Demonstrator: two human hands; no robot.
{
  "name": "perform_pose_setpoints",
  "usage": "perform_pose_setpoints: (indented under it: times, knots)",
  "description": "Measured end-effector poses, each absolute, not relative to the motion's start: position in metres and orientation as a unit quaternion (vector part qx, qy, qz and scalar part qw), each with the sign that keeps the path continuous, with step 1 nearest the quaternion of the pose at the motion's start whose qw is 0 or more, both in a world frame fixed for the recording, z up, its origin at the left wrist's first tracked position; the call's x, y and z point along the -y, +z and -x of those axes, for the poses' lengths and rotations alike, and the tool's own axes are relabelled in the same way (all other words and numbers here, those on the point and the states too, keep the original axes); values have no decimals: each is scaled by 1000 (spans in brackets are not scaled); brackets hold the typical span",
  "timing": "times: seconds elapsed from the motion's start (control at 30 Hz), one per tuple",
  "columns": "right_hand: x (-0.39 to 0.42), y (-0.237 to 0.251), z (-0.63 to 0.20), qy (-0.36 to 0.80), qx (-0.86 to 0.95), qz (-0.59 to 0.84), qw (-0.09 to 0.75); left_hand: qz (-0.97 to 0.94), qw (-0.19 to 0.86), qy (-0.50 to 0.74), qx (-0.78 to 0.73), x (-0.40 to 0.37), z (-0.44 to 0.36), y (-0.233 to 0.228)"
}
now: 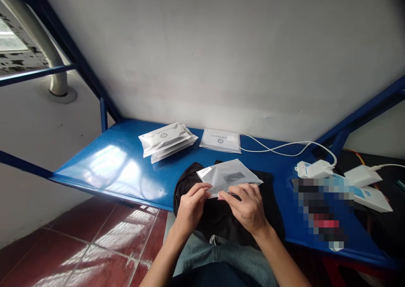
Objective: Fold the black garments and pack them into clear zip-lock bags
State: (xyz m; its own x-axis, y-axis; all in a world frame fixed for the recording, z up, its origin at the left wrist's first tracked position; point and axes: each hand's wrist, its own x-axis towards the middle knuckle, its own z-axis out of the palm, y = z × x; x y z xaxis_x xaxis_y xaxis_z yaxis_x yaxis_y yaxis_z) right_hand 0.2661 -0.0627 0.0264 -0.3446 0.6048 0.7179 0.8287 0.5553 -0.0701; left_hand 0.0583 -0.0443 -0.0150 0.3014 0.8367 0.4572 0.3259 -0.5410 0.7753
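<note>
A frosted plastic zip bag [226, 173] with a white label and a dark printed block lies over black cloth [218, 219] at the front edge of the blue table. My left hand [193, 200] pinches the near edge of the bag, toward its left corner. Close beside it, my right hand [245, 202] has its fingers closed on the same edge farther right. The fingertips partly cover that edge, so whether the seal is fastened cannot be seen.
A pile of similar packed bags [167, 141] sits at the back left of the blue table [104, 164]. Another bag [220, 140] lies against the wall. White cables [275, 150] run to chargers [316, 169] on a power strip [376, 197]. A blurred object [322, 211] lies at right.
</note>
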Motion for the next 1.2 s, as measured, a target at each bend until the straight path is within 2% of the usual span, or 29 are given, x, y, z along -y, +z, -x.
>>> perform_pose_setpoints:
  times: [0.27,0.7,1.2]
  knots:
    - [66,20,-298,-175,808,417,378,-746,324,451,-367,43,-57,-15]
    - [70,16,-323,-170,833,387,358,-760,316,438,-360,41,-57,-11]
    - [89,13,-359,-197,841,382,329,-747,356,431,-361,41,-58,-14]
